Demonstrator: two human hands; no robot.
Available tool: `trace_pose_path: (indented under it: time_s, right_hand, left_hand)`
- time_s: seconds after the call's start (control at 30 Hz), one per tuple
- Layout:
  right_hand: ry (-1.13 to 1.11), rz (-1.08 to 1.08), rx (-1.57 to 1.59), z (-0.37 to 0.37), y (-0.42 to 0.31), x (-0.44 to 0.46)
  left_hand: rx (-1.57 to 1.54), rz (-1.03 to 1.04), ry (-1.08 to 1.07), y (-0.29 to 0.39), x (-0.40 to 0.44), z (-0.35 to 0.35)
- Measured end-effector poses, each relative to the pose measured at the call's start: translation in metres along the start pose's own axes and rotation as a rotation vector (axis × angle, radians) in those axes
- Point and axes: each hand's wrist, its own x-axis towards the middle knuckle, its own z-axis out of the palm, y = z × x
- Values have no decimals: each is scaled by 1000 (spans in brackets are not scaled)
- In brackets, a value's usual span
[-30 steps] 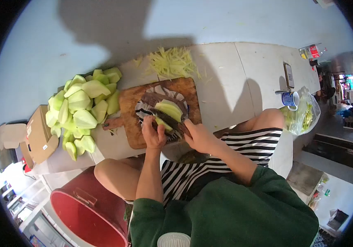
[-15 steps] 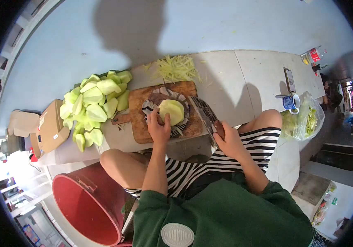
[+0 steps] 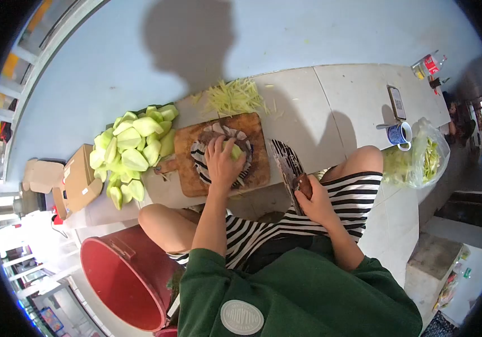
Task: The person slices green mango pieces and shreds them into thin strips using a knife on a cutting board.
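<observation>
One head-worn camera looks from above the near side of the cutting board (image 3: pixel 185 168), facing forward and steeply down, fairly close — its wide, round-edged view takes in the wall (image 3: pixel 308 33) beyond the board and the green top (image 3: pixel 303 292) this side of it.

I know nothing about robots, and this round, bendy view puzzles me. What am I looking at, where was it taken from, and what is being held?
There is no machine here, just a person's two bare hands. Every picture comes from one camera worn on that person's head, looking forward and down. The right hand holds a broad-bladed knife. The left hand covers a pale green piece over a bunched cloth on a wooden cutting board. Around the board, the tiled surface bears a pile of peeled green pieces and a heap of pale shreds.
</observation>
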Motion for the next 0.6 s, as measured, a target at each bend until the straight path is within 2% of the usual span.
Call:
trace_pose_path:
  time_s: [0.13,0.2,0.33,0.4,0.6]
  right_hand:
    - [-54,53,-58,-1,3,-1]
    - [-39,-7,-52,0,1,-3]
    - [-55,-7,-65,1,2,-5]
    - [-50,-48,-68,2,3,-6]
    - [-191,59,-70,10,-10,-1]
  left_hand:
    - [61,1,-64,7,0,-11]
    - [-23,141,-117,-9,-1,-12]
    - [-115,268,-182,-27,-1,-19]
    - [-93,448,-326,-35,1,-31]
    - [-76,533,-361,-52,-3,-31]
